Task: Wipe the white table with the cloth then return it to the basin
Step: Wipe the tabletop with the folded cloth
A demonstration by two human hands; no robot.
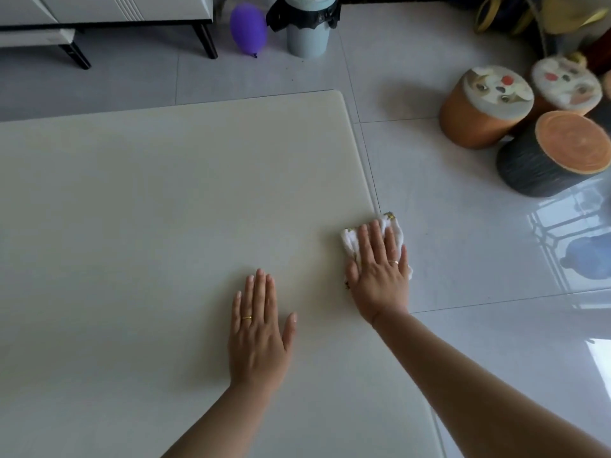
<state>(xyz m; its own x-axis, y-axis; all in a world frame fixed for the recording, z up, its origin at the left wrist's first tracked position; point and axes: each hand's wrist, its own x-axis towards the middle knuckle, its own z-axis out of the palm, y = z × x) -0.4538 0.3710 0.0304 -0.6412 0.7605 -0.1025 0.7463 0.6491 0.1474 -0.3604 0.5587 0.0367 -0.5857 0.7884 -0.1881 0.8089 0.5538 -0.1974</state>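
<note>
Glossy pale tiled floor (456, 342), white cabinet (115, 8) on black legs, round stools (476, 123), grey bin (307, 34), purple balloon (248, 28)

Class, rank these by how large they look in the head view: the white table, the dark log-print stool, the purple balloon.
1. White table
2. Dark log-print stool
3. Purple balloon, farther away, so true size unsure.

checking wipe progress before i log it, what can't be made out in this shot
Basin: nowhere in the head view, outside the frame.
Cloth: mostly hidden under the right hand pressing it.
White table: left and near sides cut off by the frame; wiped areas indistinguishable.
Stools, far right: blurred.
</note>
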